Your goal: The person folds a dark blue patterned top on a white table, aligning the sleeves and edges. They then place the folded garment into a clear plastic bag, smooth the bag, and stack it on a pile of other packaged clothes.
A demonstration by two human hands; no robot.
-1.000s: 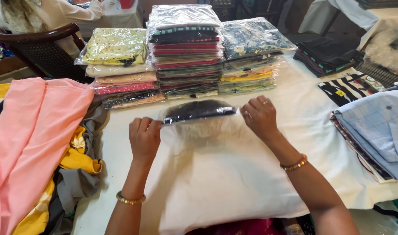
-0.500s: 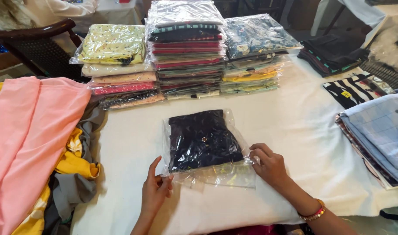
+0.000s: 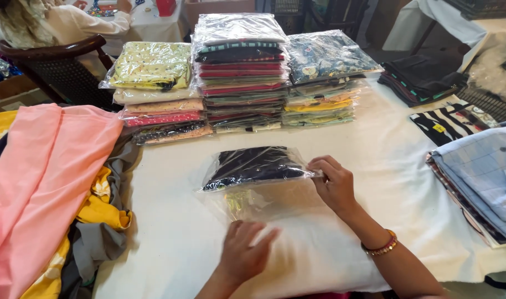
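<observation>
Pinching the right edge of the bagged dark garment (image 3: 253,166) with the right hand (image 3: 335,185): narrow grip, thumb and fingertips closed on the clear plastic at the bag's right corner. Lifting that side a little, so that the packet is tilting, with the far edge raised toward the stacks and the near edge hanging over the loose empty end of the bag (image 3: 258,202). Lying with the long axis left to right across the desk (image 3: 375,160), roughly parallel to the row of stacks; short axis pointing from the stacks back toward the person.

Resting the left hand (image 3: 244,252) flat on the white cloth just in front of the packet, on the person's side of it. Grip wide there, fingers spread and straight, holding nothing; fingertips reaching toward the empty plastic end, but impossible to tell whether touching it or only just beside it.

Sitting near the middle of the desk, the packet, well in front of the three stacks of bagged garments (image 3: 242,72). Lying to the left of the packet, over the desk edge, a pile of pink, yellow and grey cloth (image 3: 48,182). Lying to the right of the packet, near the desk's right edge, a folded light-blue checked shirt (image 3: 480,171), with a black-and-white striped piece (image 3: 441,124) beyond it.
</observation>
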